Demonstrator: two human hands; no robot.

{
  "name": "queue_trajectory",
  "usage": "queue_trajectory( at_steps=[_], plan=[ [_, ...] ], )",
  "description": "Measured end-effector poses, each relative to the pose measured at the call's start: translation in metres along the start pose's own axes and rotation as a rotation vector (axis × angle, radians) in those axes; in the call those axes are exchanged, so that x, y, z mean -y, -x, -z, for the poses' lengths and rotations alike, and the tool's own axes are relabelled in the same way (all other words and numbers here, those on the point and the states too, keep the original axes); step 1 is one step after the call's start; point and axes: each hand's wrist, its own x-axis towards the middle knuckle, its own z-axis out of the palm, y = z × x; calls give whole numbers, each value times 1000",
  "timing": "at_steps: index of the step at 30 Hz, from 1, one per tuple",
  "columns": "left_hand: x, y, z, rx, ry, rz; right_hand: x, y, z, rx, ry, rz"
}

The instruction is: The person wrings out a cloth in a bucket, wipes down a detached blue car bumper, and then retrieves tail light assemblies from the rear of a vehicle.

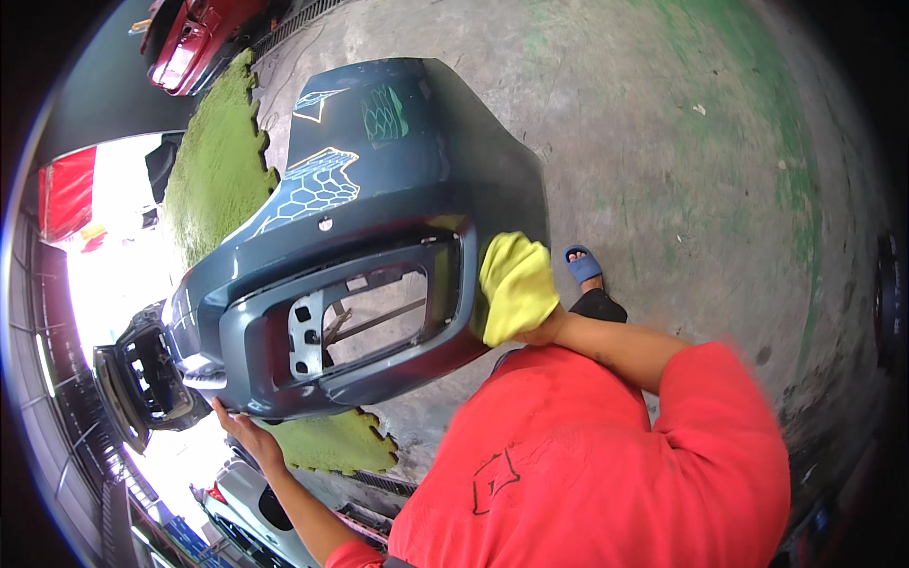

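A dark blue-grey car bumper cover (398, 188) stands before me, its large rectangular opening facing me. My right hand (541, 332) holds a yellow cloth (518, 287) against the bumper's right-hand side; the cloth hides most of the fingers. At the lower left edge of the bumper, my left hand (254, 441) touches the rim with its fingertips. Whether those fingers grip the edge cannot be made out. Hexagon-patterned light reflections (319, 184) show on the glossy upper surface. A small round hole (325, 224) sits above the opening.
Green foam mats (220, 163) with jagged interlocking edges lie on the concrete floor (639, 142) beyond the bumper. A red car part (181, 53) is at the upper left, a dark car body (153, 380) with an opening at the far left. A silver car (252, 490) is at lower left.
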Motion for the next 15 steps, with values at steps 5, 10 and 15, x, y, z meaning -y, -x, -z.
queue_trajectory(
  at_steps=[5, 10, 15],
  plan=[
    [0, 3, 10, 43, 169, 186, -25, -108, 14, -221, -37, -99],
    [-23, 1, 18, 93, 206, 327, -140, -191, 40, -268, -484, -440],
    [-19, -15, 14, 134, 404, 359, -287, -149, -3, -425, -946, -874]
  ],
)
